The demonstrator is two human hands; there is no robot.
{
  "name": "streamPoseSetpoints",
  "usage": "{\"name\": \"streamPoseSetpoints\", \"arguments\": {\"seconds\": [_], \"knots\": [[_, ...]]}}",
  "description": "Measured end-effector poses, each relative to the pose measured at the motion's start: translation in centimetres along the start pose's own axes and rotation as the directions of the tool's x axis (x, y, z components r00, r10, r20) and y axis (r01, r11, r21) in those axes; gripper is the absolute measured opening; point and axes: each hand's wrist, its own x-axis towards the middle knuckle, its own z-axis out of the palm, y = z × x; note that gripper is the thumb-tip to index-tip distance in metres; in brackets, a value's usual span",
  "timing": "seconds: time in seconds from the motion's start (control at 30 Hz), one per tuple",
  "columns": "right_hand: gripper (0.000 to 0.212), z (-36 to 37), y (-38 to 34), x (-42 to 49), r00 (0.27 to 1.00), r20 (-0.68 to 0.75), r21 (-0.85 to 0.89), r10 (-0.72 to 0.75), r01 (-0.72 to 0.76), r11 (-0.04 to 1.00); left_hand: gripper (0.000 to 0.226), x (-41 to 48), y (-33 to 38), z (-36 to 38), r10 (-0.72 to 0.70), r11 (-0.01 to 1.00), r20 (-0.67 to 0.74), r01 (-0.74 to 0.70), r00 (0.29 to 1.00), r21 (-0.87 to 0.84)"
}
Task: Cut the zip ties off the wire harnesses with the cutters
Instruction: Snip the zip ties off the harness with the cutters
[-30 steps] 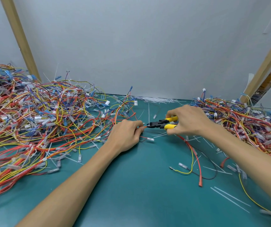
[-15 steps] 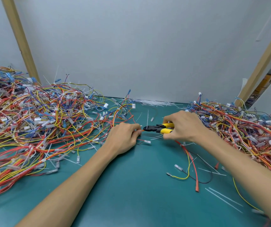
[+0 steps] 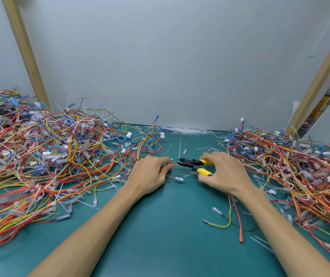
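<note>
Change: yellow handles of the cutters (image 3: 194,165) stand wider apart than half a second ago, and the black nose sits a little back from the left fingertips it nearly met then.
Left hand: the left hand (image 3: 150,173) lies knuckles-up on the teal desk (image 3: 160,232). Thumb and fingers are pressed together on a thin orange-red strand (image 3: 175,166) that leads toward the cutter nose, and most fingertips are tucked out of sight beneath the hand.
Right hand: the right hand (image 3: 226,172) grips the cutters, fingers curled over the far handle and thumb against the near one. Both handle ends vanish inside the palm.
Cutters: held low over the desk between the two hands, nose pointing left at the pinched strand. What lies between the blades is too small to tell.
Left harness pile (image 3: 50,156): a tangle of red, yellow and blue wires, cut off by the left frame edge.
Right harness pile (image 3: 292,168): a like tangle, cut off at the right edge, with some strands passing behind the right forearm.
Zip tie offcuts (image 3: 190,130): thin white strips along the back of the desk, blurred into one streak.
Loose wires (image 3: 230,216): yellow, black and red leads beside the right forearm, their upper ends hidden under the wrist.
Background: grey wall and slanted wooden posts (image 3: 26,56). The object behind the right post is unreadable.
</note>
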Motion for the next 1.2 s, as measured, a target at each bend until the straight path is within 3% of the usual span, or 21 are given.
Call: {"name": "streamPoseSetpoints", "arguments": {"seconds": [0.17, 0.53, 0.7, 1.2], "knots": [[0.036, 0.4, -1.2, -0.8, 0.995, -0.098, -0.033, 0.020, -0.024, 0.999, 0.019, -0.2, 0.3, 0.2, 0.048, 0.996, -0.017, -0.047, 0.999, 0.073], [0.044, 2.2, -2.4, -2.1, 0.991, -0.132, -0.060, 0.005, -0.013, 0.998, 0.023, -0.3, 0.4, 0.0, 0.042, 0.989, -0.014, -0.039, 0.999, 0.139], [0.031, 1.6, -2.8, -2.4, 0.977, -0.206, -0.061, 0.049, -0.063, 0.996, 0.020, -0.7, 0.8, -0.5, 0.046, 0.994, -0.015, -0.044, 0.999, 0.103], [0.036, 2.2, -2.1, -2.4, 0.982, -0.184, -0.074, 0.030, -0.045, 0.996, 0.022, -0.8, 1.0, -0.5, 0.009, 0.991, 0.002, -0.010, 1.000, 0.133]]}}
